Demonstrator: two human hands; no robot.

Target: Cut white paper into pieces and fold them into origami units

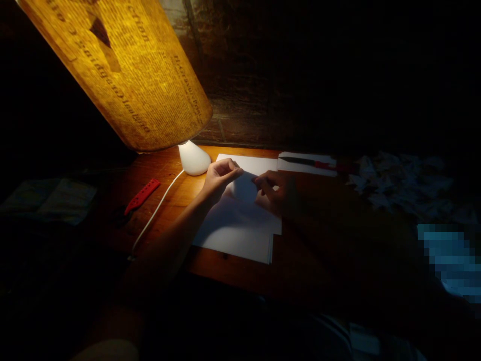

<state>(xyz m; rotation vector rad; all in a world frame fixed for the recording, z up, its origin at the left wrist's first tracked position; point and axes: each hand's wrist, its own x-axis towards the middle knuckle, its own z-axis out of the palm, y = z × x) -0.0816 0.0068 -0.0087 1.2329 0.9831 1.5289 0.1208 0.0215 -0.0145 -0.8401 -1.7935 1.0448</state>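
Observation:
My left hand is closed in a pinch, thumb against fingertips, at the top edge of a small piece of white paper. Opposite it, my right hand is in dim light, its fingers bent and pinching the paper's right side. The lower part of this piece blends with the sheets behind it. Beneath both hands lies a stack of white paper sheets, partly in the shadow of my hands and left forearm.
A lamp with a print-covered shade and white base stands left; its cord crosses the wooden table. Nearby lies a red perforated tool. A dark-bladed knife rests on paper strips. Folded paper pieces are heaped right.

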